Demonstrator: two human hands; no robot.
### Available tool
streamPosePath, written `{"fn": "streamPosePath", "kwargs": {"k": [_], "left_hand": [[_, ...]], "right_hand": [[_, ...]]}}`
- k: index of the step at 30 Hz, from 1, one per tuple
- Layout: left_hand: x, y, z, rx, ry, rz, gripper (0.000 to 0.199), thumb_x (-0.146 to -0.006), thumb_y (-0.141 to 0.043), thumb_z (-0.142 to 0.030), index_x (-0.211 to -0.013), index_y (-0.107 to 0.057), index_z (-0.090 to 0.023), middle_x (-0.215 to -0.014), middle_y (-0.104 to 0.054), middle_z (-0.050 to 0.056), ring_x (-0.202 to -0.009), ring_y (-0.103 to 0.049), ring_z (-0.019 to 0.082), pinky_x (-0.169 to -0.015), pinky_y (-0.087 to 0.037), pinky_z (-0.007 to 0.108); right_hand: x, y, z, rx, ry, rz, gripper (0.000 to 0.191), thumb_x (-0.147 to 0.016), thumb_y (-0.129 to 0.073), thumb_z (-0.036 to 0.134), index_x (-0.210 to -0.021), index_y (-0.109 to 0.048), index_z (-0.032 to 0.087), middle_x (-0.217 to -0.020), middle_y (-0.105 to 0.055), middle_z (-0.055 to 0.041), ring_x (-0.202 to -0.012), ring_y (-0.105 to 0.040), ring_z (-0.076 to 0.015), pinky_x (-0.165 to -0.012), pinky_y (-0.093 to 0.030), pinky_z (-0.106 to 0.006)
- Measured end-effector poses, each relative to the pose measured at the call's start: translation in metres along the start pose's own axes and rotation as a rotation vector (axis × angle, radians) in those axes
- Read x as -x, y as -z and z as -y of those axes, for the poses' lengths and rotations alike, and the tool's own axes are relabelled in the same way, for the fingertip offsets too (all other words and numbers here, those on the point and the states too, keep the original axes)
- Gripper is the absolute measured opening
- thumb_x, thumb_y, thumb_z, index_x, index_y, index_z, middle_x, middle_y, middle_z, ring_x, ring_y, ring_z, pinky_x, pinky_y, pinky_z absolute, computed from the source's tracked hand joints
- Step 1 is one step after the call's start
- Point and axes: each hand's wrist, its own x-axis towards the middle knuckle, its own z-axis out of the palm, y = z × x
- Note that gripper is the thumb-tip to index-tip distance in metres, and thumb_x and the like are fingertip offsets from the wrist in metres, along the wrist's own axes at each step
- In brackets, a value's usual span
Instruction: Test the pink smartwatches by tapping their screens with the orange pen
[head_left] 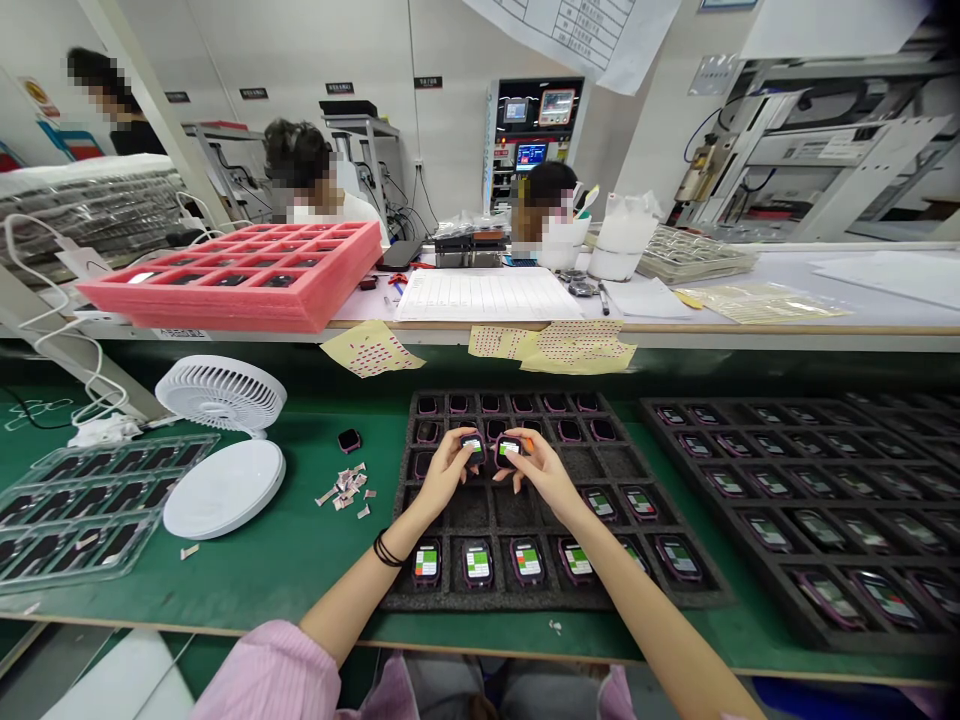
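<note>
Hands: While they sit above the middle of the black foam tray (480,597), the left hand (448,472) and the right hand (541,470) are almost touching.

Fingers: Both sets are clenched; the left grips the left smartwatch body (472,447), the right grips the right smartwatch body (508,449).

Tray: Labelled smartwatch bodies (478,565) line its nearest row; unlabelled ones (491,403) line its farthest.

Left of tray: On the green surface (300,570) lie paper scraps (345,487), a lone smartwatch body (349,440), a white fan (221,393) and a clear plastic tray (90,510).

Right of tray: A second black foam tray (750,440) holds more bodies.

Beyond tray: Dotted yellow sheets (577,348) hang below a pink foam tray (232,300) and a co-worker (311,170).
</note>
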Motion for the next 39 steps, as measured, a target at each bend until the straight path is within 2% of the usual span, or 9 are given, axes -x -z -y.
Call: {"fn": "streamPosePath", "kwargs": {"k": [10, 18, 27, 30, 34, 39], "left_hand": [[0.001, -0.001, -0.003, 0.02, 0.018, -0.009, 0.04, -0.081, -0.06, -0.044, -0.111, -0.053, -0.018, -0.088, -0.061, 0.003, -0.059, -0.058, 0.009, -0.042, -0.036, 0.018], [0.0, 0.001, 0.001, -0.054, -0.014, 0.017, 0.037, -0.086, -0.052, -0.05, -0.097, -0.06, -0.016, -0.07, -0.057, 0.0, -0.048, -0.053, 0.009, -0.043, -0.037, 0.02], [-0.002, 0.0, 0.008, -0.025, -0.036, 0.006, 0.042, -0.083, -0.058, -0.045, -0.115, -0.051, -0.017, -0.094, -0.061, 0.006, -0.061, -0.055, 0.01, -0.044, -0.038, 0.018], [-0.002, 0.0, 0.009, -0.011, -0.024, 0.014, 0.044, -0.081, -0.062, -0.041, -0.116, -0.049, -0.018, -0.102, -0.061, 0.008, -0.067, -0.057, 0.011, -0.045, -0.038, 0.018], [-0.001, -0.001, 0.009, -0.012, -0.026, 0.009, 0.044, -0.079, -0.064, -0.039, -0.114, -0.049, -0.018, -0.1, -0.062, 0.007, -0.068, -0.058, 0.011, -0.047, -0.039, 0.018], [-0.002, 0.0, 0.006, -0.035, -0.032, -0.02, 0.041, -0.081, -0.06, -0.045, -0.109, -0.053, -0.016, -0.087, -0.061, 0.004, -0.057, -0.055, 0.009, -0.044, -0.038, 0.019]], "right_hand": [[0.0, 0.0, 0.002, -0.025, -0.002, -0.023, 0.038, -0.079, -0.066, 0.046, -0.105, -0.052, 0.023, -0.085, -0.059, -0.0007, -0.055, -0.069, -0.0166, -0.038, -0.044, -0.02], [0.001, -0.001, 0.003, 0.006, 0.006, -0.046, 0.032, -0.083, -0.059, 0.05, -0.098, -0.054, 0.022, -0.076, -0.059, 0.0006, -0.048, -0.066, -0.015, -0.037, -0.044, -0.021], [0.001, -0.001, 0.0, -0.02, 0.002, -0.001, 0.038, -0.08, -0.065, 0.042, -0.111, -0.049, 0.025, -0.099, -0.059, -0.0043, -0.067, -0.07, -0.0188, -0.041, -0.05, -0.023], [0.0, -0.001, -0.002, -0.016, 0.004, 0.006, 0.042, -0.077, -0.068, 0.038, -0.112, -0.047, 0.026, -0.101, -0.058, -0.0045, -0.07, -0.071, -0.0194, -0.041, -0.051, -0.023], [0.0, -0.002, -0.002, -0.007, 0.009, -0.008, 0.043, -0.076, -0.07, 0.038, -0.11, -0.048, 0.025, -0.1, -0.057, -0.0039, -0.067, -0.071, -0.0187, -0.04, -0.05, -0.022], [0.0, -0.002, 0.0, 0.002, 0.009, -0.039, 0.039, -0.076, -0.069, 0.042, -0.106, -0.051, 0.023, -0.091, -0.058, -0.0015, -0.057, -0.069, -0.0168, -0.039, -0.048, -0.022]]}}
